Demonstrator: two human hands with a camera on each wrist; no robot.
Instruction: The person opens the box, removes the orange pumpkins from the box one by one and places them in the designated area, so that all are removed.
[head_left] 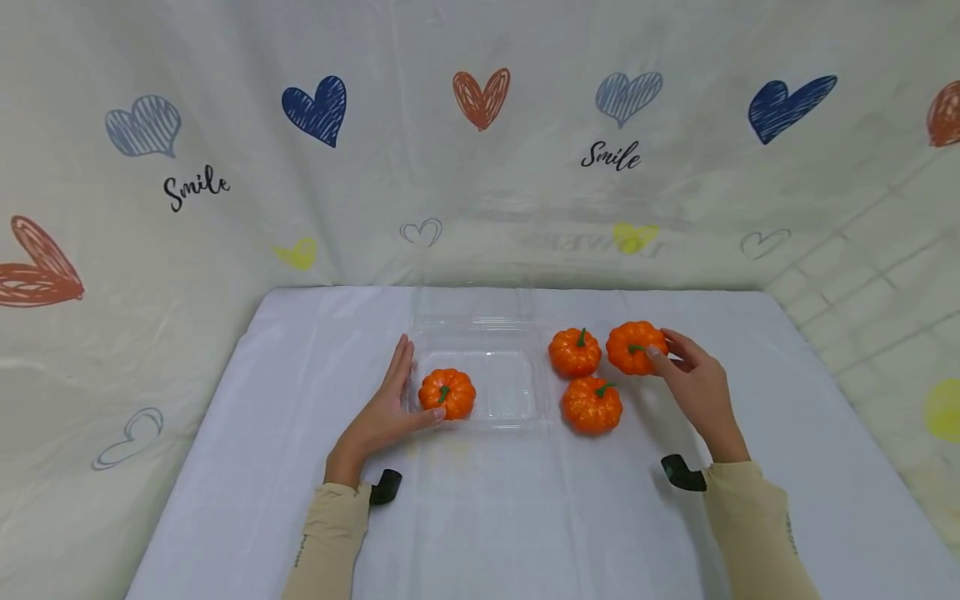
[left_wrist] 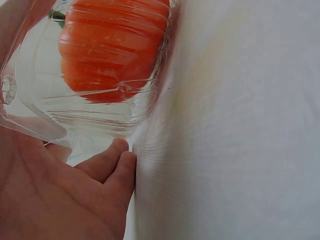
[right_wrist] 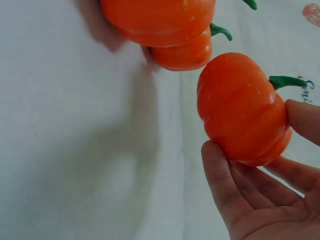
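A clear plastic clamshell box point(head_left: 506, 392) stands on the table with its lid point(head_left: 472, 304) raised at the back. One small orange pumpkin point(head_left: 447, 394) with a green stem sits in its front left part. My left hand point(head_left: 384, 408) rests against the box, straight fingers along the left side and thumb at the front rim. To the right, my right hand point(head_left: 693, 379) holds another pumpkin point(right_wrist: 242, 110) between thumb and fingertips, above the cloth. Two more pumpkins, one behind point(head_left: 574, 353) and one in front point(head_left: 592, 406), lie between the box and that hand.
A white cloth point(head_left: 480, 517) covers the table. Behind it hangs a pale curtain point(head_left: 525, 183) printed with hearts and lettering. Dark wrist cameras, left point(head_left: 386, 487) and right point(head_left: 682, 473), jut out from the beige sleeves.
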